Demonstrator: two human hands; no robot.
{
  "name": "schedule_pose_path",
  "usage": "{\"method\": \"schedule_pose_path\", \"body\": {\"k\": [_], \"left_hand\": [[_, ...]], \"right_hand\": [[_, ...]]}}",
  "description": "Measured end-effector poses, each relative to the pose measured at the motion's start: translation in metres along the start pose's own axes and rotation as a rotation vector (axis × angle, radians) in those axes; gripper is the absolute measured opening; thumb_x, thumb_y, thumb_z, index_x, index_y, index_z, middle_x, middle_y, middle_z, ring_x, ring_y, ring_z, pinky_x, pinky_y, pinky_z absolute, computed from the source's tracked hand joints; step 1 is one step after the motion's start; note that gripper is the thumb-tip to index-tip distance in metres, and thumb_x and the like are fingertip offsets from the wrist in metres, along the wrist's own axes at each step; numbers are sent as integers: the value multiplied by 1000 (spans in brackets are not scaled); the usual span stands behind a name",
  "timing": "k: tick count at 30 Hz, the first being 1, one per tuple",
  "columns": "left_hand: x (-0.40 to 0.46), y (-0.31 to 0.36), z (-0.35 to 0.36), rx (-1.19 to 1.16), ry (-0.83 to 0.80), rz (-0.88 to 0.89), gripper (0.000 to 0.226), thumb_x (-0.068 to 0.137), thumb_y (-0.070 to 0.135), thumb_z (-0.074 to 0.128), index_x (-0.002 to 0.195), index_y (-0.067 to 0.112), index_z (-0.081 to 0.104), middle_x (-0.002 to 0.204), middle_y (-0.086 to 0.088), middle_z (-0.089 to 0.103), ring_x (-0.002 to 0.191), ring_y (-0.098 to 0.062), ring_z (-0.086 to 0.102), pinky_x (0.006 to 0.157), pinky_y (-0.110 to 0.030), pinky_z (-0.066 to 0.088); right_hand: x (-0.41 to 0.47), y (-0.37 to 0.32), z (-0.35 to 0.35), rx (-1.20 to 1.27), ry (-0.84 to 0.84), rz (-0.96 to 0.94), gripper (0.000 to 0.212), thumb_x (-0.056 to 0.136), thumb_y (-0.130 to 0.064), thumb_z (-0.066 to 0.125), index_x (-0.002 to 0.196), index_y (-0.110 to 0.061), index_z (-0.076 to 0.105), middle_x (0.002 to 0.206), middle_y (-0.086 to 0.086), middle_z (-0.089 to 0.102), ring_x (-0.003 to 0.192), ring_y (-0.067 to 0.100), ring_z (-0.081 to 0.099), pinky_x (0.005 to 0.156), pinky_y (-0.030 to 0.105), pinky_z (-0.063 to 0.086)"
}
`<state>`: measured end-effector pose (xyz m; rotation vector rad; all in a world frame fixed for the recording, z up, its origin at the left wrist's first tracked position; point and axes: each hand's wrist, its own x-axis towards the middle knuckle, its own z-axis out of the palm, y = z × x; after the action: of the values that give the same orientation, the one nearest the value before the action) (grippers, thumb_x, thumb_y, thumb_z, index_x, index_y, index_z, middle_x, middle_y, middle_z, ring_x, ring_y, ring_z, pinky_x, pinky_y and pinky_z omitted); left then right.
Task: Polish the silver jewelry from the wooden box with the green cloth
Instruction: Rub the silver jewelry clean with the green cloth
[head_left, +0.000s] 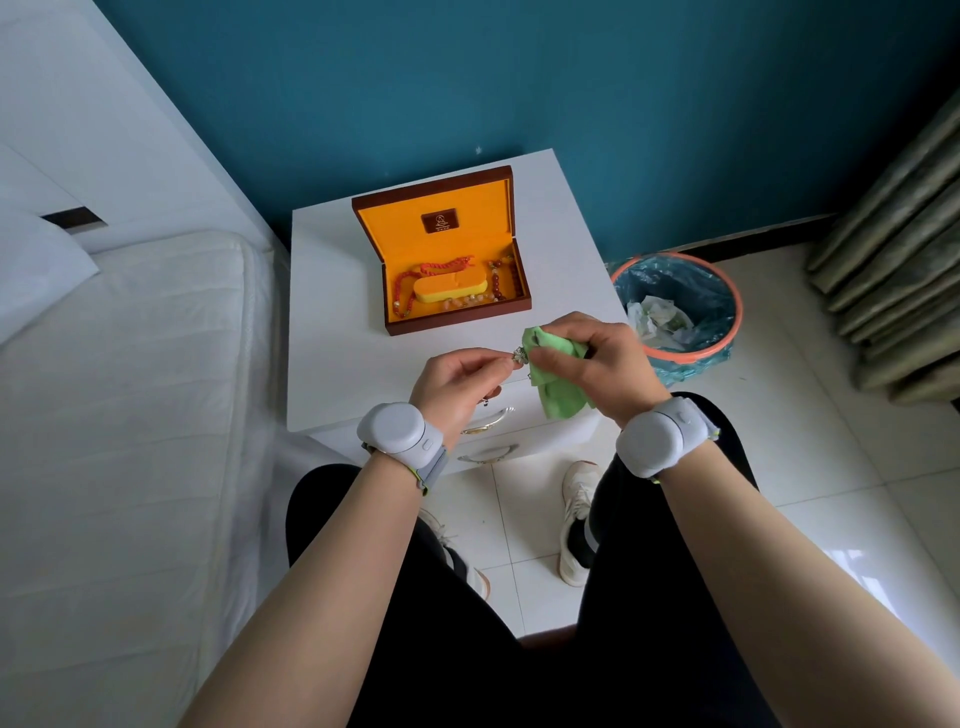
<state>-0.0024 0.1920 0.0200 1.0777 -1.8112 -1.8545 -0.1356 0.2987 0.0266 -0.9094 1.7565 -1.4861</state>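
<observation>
The wooden box (457, 317) stands open on the white nightstand (337, 322), its yellow lining holding red and amber bead strings around a yellow cushion. In front of it, above the nightstand's near edge, my left hand (457, 384) pinches a small silver jewelry piece (519, 356) at the fingertips. My right hand (592, 364) grips the green cloth (558, 389), bunched against the silver piece, with the cloth's tail hanging down below the fingers. Most of the jewelry is hidden by fingers and cloth.
A white mattress (130, 415) lies to the left. An orange-rimmed bin (727, 332) with a blue liner stands on the tiled floor at the right, with curtains (893, 260) beyond. The nightstand has drawer handles (488, 421) facing my knees.
</observation>
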Motion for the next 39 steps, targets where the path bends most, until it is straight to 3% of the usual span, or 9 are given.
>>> {"method": "schedule_pose_path", "body": {"k": [6, 10, 14, 20, 39], "left_hand": [[0, -4, -1, 6, 5, -6, 22, 85, 10, 62, 73, 25, 74, 60, 10, 65, 56, -5, 53, 85, -43, 50], [0, -3, -1, 23, -11, -10, 17, 79, 20, 66, 71, 31, 75, 73, 2, 69, 64, -11, 55, 87, -44, 50], [-1, -2, -1, 12, 8, -21, 12, 73, 26, 65, 70, 32, 75, 65, 9, 68, 62, -9, 54, 85, -42, 51], [-4, 1, 0, 6, 2, -19, 19, 80, 17, 66, 69, 31, 75, 79, -7, 66, 69, -17, 53, 88, -45, 50], [-4, 1, 1, 14, 9, -23, 10, 68, 30, 65, 68, 34, 74, 80, -7, 66, 71, -18, 54, 89, -45, 50]], "right_hand": [[-1, 0, -2, -75, -48, -10, 9, 83, -9, 69, 89, -16, 71, 94, 5, 64, 79, 15, 63, 73, 32, 56], [-1, 2, -1, -111, 4, -6, 11, 84, -10, 68, 92, -17, 69, 95, 4, 65, 86, 18, 62, 82, 34, 54], [-2, 1, 0, -99, -34, -23, 12, 85, -9, 67, 89, -20, 69, 93, 3, 64, 84, 17, 61, 79, 28, 53], [-2, 4, 1, -129, -19, -23, 11, 85, -9, 67, 93, -15, 70, 95, 5, 64, 86, 17, 60, 82, 32, 52], [-1, 7, 1, -119, -7, -36, 14, 84, -7, 68, 90, -20, 69, 90, 0, 63, 79, 6, 59, 75, 19, 50]]}}
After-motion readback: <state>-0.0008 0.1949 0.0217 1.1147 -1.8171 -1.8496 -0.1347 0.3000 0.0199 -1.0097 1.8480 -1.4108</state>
